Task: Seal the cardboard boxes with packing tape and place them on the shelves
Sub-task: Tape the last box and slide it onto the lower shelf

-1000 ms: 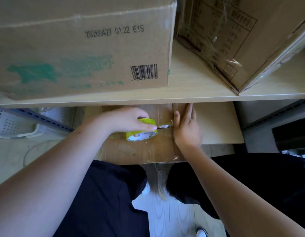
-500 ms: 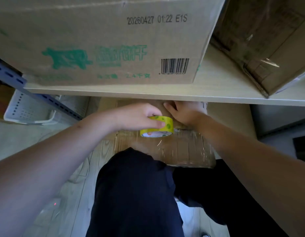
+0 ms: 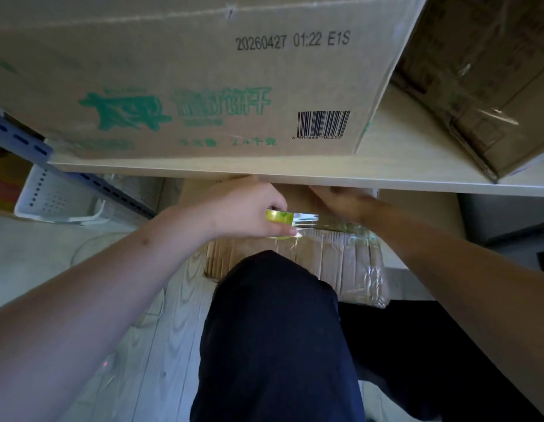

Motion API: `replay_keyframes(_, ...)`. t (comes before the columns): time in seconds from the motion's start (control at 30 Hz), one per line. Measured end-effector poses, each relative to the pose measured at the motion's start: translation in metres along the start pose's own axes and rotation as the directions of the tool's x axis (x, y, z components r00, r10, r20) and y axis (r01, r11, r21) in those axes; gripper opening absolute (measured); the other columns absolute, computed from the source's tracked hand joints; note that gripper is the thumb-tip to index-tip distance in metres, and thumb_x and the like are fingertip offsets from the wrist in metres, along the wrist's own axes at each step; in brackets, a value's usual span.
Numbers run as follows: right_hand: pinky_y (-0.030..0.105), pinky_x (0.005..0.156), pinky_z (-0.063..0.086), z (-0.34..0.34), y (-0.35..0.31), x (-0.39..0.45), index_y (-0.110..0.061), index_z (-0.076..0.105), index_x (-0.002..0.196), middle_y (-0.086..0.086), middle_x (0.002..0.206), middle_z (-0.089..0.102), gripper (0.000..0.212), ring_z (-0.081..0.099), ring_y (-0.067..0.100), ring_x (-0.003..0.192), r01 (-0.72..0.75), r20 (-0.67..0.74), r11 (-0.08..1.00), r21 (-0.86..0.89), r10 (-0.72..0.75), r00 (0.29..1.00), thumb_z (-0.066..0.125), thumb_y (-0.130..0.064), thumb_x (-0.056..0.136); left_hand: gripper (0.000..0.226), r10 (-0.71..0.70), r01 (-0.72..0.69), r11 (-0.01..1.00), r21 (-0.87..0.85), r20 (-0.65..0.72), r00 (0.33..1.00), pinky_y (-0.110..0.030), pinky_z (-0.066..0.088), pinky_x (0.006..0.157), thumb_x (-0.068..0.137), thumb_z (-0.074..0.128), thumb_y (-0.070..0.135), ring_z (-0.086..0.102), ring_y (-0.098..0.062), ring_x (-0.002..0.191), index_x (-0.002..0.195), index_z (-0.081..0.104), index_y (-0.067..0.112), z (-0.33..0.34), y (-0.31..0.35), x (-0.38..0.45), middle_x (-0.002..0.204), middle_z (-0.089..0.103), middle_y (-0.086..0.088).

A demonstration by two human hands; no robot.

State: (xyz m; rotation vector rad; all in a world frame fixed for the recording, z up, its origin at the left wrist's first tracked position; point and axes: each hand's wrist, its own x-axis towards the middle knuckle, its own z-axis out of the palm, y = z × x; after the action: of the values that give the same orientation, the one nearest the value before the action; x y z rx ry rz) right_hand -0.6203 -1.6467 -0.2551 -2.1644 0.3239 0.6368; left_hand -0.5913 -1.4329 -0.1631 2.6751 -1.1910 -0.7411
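A brown cardboard box (image 3: 340,263) sits on the lower shelf, its front face wrapped in clear tape. My left hand (image 3: 243,208) grips a yellow-green roll of packing tape (image 3: 278,216) above the box's front top edge. A strip of clear tape (image 3: 307,220) stretches from the roll to the right. My right hand (image 3: 344,202) rests on the box top under the upper shelf; its fingers are partly hidden by the shelf board.
The upper shelf board (image 3: 401,159) carries a large box with green print and a barcode (image 3: 203,86) and a darker box (image 3: 484,71) at right. A white perforated basket (image 3: 51,196) stands at left. My dark-trousered knee (image 3: 277,330) is right in front of the lower box.
The view has shifted left and closer. My left hand has carried the roll back toward the box's front edge, drawing out tape; my right hand has slid further under the upper shelf.
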Motion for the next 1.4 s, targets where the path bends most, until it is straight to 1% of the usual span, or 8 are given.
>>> replay_keyframes(0.1,0.039,0.107,0.034,0.012,-0.002,-0.008,-0.026,0.035,0.148,0.009,0.146,0.048,0.086,0.045,0.029,0.133,0.06,-0.116,0.883,-0.465,-0.127,0.985,0.008,-0.079,0.086,0.054,-0.04,0.04,0.999,0.013,-0.031,0.999,-0.028,0.033,0.049,0.086,0.053,0.068,0.052,-0.017,0.054,0.073,0.063,0.016,0.001,0.003,0.003,0.061,0.059,-0.002)
replay_keyframes(0.17,0.042,0.108,0.031,0.021,-0.002,-0.012,-0.021,0.039,0.145,0.014,0.139,0.053,0.078,0.047,0.03,0.13,0.039,-0.155,0.821,-0.57,-0.154,0.976,0.003,-0.069,0.094,0.055,-0.084,0.092,0.988,0.124,-0.069,0.994,-0.025,0.034,0.048,0.086,0.05,0.069,0.055,-0.014,0.055,0.071,0.062,0.017,0.001,0.004,0.0,0.058,0.058,0.001)
replay_keyframes(0.43,0.042,0.103,0.035,0.031,0.001,-0.013,-0.017,0.054,0.125,0.013,0.113,0.065,0.071,0.057,0.029,0.114,-0.021,-0.251,0.756,-0.655,-0.191,0.949,0.004,-0.06,0.099,0.039,-0.09,0.088,0.996,-0.024,-0.1,0.991,-0.03,0.036,0.053,0.092,0.052,0.058,0.053,-0.007,0.058,0.071,0.059,0.025,-0.006,-0.035,-0.031,0.063,0.059,0.005)
replay_keyframes(0.63,0.043,0.096,0.039,0.043,0.003,-0.012,-0.018,0.056,0.112,0.01,0.099,0.065,0.057,0.059,0.029,0.101,-0.088,-0.315,0.696,-0.712,-0.205,0.927,0.013,-0.054,0.102,0.048,-0.183,0.212,0.967,0.14,-0.192,0.964,-0.029,0.046,0.057,0.088,0.04,0.073,0.054,-0.01,0.058,0.077,0.058,0.03,0.019,-0.059,-0.041,0.058,0.056,0.009)
replay_keyframes(1.03,0.046,0.106,0.034,0.043,-0.001,-0.016,-0.015,0.055,0.129,0.016,0.116,0.064,0.067,0.056,0.034,0.116,-0.124,-0.376,0.72,-0.683,-0.201,0.905,0.011,-0.057,0.101,0.05,-0.23,0.398,0.899,0.185,-0.573,0.787,-0.034,0.039,0.074,0.085,0.056,0.069,0.062,-0.023,0.07,0.079,0.068,0.021,0.043,-0.059,-0.034,0.068,0.064,-0.001)
replay_keyframes(1.17,0.052,0.115,0.027,0.056,-0.033,-0.012,-0.01,0.062,0.121,0.02,0.117,0.063,0.091,0.049,0.036,0.125,-0.128,-0.368,0.788,-0.603,-0.132,0.92,-0.001,-0.069,0.094,0.05,-0.24,0.438,0.871,0.224,-0.584,0.776,-0.033,0.029,0.072,0.086,0.053,0.07,0.061,-0.022,0.071,0.075,0.065,0.023,0.043,-0.065,-0.029,0.062,0.053,0.004)
replay_keyframes(1.27,0.053,0.113,0.026,0.081,-0.053,0.002,-0.013,0.049,0.137,0.018,0.133,0.054,0.083,0.043,0.037,0.131,-0.034,-0.29,0.725,-0.688,-0.231,0.929,0.004,-0.068,0.095,0.047,-0.216,0.429,0.868,0.248,-0.589,0.779,-0.034,0.028,0.071,0.084,0.057,0.067,0.064,-0.024,0.075,0.075,0.066,0.022,0.043,-0.069,-0.031,0.065,0.062,0.002)
replay_keyframes(1.4,0.054,0.11,0.024,0.094,-0.049,0.013,-0.014,0.038,0.143,0.018,0.136,0.051,0.07,0.044,0.039,0.128,-0.028,-0.247,0.632,-0.775,-0.261,0.933,0.012,-0.062,0.099,0.049,-0.271,0.287,0.957,-0.046,-0.502,0.821,-0.029,0.035,0.068,0.088,0.057,0.064,0.048,-0.014,0.063,0.071,0.059,0.018,0.038,-0.095,-0.054,0.058,0.049,0.006)
